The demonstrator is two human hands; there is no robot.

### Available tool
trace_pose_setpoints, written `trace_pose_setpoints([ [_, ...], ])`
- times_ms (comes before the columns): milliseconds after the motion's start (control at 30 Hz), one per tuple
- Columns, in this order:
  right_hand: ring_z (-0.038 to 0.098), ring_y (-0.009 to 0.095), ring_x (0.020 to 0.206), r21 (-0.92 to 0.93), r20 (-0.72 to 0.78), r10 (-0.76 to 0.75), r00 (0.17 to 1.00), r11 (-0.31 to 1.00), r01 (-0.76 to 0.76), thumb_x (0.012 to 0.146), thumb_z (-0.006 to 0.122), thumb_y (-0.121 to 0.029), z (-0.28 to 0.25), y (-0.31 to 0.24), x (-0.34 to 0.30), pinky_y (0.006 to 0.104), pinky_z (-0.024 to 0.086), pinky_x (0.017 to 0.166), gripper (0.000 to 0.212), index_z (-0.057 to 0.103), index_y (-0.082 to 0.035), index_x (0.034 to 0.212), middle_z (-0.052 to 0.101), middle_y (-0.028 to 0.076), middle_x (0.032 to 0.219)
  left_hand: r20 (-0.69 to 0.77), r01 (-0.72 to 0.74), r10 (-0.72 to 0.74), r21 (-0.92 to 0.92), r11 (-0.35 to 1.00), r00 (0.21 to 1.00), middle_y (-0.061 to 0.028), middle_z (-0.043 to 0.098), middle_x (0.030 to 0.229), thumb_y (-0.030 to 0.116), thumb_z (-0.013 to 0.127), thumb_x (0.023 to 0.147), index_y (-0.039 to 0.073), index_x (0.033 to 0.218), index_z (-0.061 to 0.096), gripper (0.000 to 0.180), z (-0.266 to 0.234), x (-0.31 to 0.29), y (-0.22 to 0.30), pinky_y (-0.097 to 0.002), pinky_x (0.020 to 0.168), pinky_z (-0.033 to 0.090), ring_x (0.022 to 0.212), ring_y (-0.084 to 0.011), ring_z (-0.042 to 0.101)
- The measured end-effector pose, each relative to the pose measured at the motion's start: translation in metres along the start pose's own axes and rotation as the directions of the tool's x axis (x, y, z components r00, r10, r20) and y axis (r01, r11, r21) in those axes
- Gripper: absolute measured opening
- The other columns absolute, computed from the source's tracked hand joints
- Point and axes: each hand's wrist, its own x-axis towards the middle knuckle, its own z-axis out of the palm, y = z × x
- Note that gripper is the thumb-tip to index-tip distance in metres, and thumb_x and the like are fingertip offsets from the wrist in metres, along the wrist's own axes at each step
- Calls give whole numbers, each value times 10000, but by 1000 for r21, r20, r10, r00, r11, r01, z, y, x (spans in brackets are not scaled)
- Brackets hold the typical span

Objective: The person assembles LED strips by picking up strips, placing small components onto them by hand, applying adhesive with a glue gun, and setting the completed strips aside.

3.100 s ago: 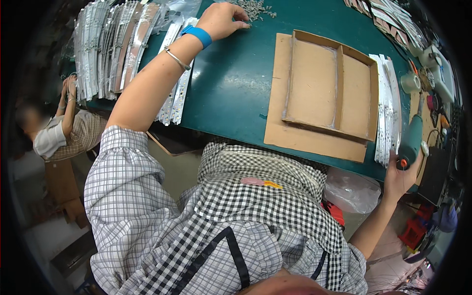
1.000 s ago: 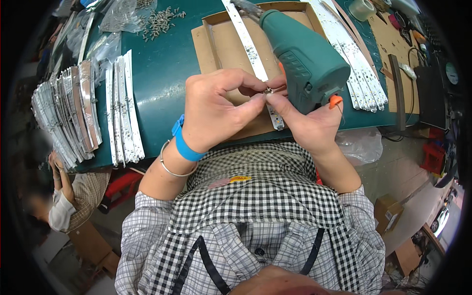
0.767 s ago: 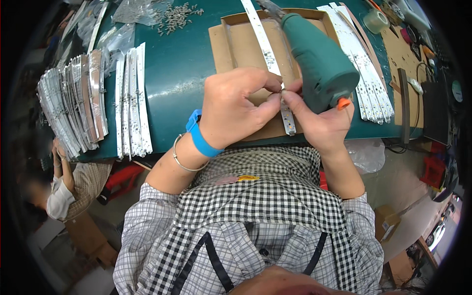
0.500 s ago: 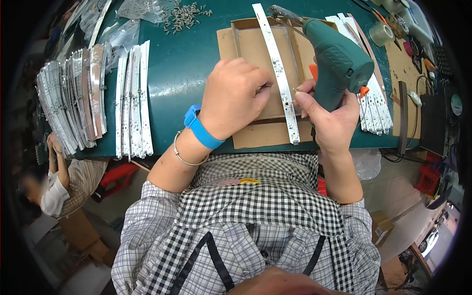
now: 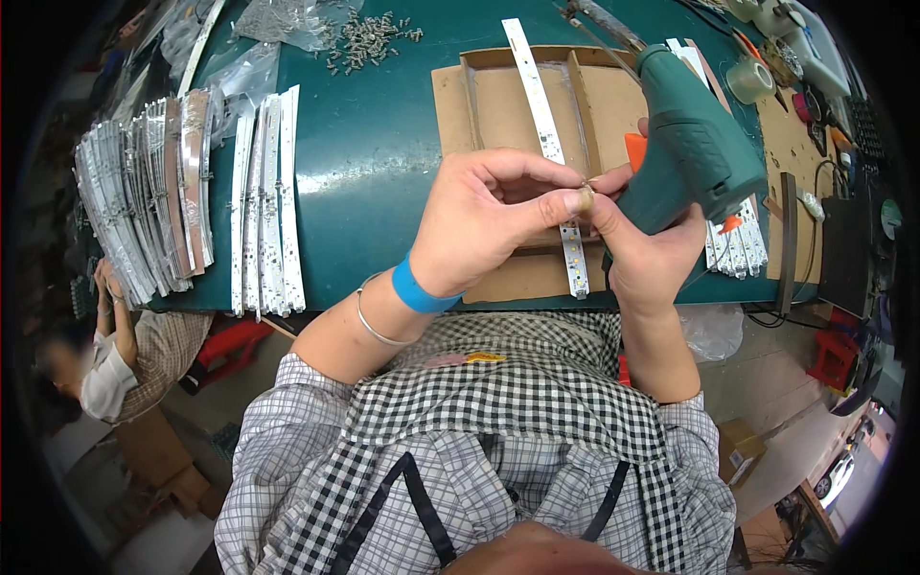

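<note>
A green soldering gun (image 5: 698, 125) with an orange trigger is held in my right hand (image 5: 655, 264), its metal tip pointing up to the far left. My left hand (image 5: 479, 216) has thumb and forefinger pinched, meeting my right thumb and fingertip. Something tiny sits between the fingertips, too small to name. Below them, a white LED strip (image 5: 534, 96) lies lengthwise across a brown cardboard jig (image 5: 455, 110). My hands cover the strip's middle, and yellowish LEDs show on its near end.
Small metal parts (image 5: 372, 40) are heaped at the back. Bundled strips (image 5: 125, 206) and several loose strips (image 5: 268, 201) lie on the left, with more strips (image 5: 736, 244) beyond my right hand. A tape roll (image 5: 750, 80) stands at the right. Another person's arms (image 5: 117, 311) show far left.
My left hand has moved right from a loose curl, and its fingertips now meet those of my right hand. The soldering gun has shifted slightly right and nearer.
</note>
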Motion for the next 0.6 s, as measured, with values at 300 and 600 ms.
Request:
trace_pose_setpoints([
  [300, 674, 136, 797, -380, 66, -224, 972, 895, 232, 714, 809, -75, -9, 28, -6, 258, 542, 707, 500, 541, 21, 1125, 681, 76, 918, -159, -50, 51, 13, 999, 986, -102, 700, 882, 12, 686, 838, -46, 947, 675, 124, 9, 2, -11, -250, 742, 548, 806, -130, 666],
  [600, 622, 94, 739, -61, 104, -43, 994, 997, 50, 796, 696, 64, -14, 4, 1, 212, 514, 651, 419, 531, 52, 1182, 677, 112, 947, -94, -75, 77, 25, 997, 993, -110, 705, 898, 0, 683, 843, -56, 941, 685, 113, 7, 7, -10, -264, 757, 555, 811, -142, 671],
])
